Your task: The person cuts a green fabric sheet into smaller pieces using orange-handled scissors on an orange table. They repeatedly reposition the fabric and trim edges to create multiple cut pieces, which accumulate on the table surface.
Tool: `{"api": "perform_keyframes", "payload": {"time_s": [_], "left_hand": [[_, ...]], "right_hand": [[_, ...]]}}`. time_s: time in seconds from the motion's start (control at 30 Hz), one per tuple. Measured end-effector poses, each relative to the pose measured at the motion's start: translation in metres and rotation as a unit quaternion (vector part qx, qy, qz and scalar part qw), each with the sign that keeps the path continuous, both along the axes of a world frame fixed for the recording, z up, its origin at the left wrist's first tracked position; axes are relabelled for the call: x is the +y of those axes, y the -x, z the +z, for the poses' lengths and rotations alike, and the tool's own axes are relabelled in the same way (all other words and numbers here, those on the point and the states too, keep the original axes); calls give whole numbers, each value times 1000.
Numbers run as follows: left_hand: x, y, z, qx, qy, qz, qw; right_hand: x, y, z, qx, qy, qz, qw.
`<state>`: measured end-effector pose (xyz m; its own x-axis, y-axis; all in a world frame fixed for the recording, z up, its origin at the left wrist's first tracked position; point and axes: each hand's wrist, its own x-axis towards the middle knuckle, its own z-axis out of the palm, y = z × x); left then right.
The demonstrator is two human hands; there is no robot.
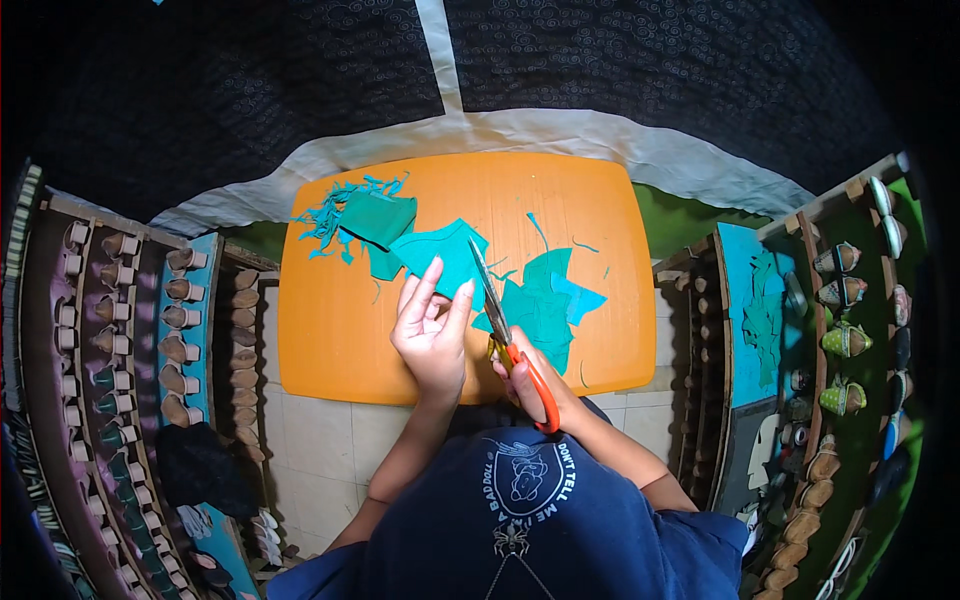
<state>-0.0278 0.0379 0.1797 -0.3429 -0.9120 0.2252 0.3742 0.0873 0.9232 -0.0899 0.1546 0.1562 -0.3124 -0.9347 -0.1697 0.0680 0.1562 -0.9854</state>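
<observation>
My left hand [432,328] pinches a teal fabric piece [440,257] between thumb and fingers, holding it up over the orange table [330,330]. My right hand [530,375] grips orange-handled scissors [505,335], whose blades point up and away along the right edge of that piece. To the right of the scissors a pile of cut teal fabric pieces [545,305] lies on the table. A folded teal piece with thin trimmings [365,215] lies at the table's far left.
Racks with rows of small shoes [120,330] stand to my left; shelves with green and brown small shoes [845,340] stand to my right. A teal cut-out sheet [762,315] leans at right. Pale floor tiles [320,440] show below the table.
</observation>
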Motion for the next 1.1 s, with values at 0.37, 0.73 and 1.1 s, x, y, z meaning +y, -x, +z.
{"api": "perform_keyframes", "payload": {"time_s": [0.37,0.73,1.1], "left_hand": [[1,0,4,0,-5,0,1000],[3,-1,0,-13,-10,-13,1000],[-20,-4,-2,16,-34,-30,999]], "right_hand": [[-1,-1,2,7,-2,3,1000],[0,1,-1,2,15,1,1000],[0,-1,3,-2,10,19,1000]]}}
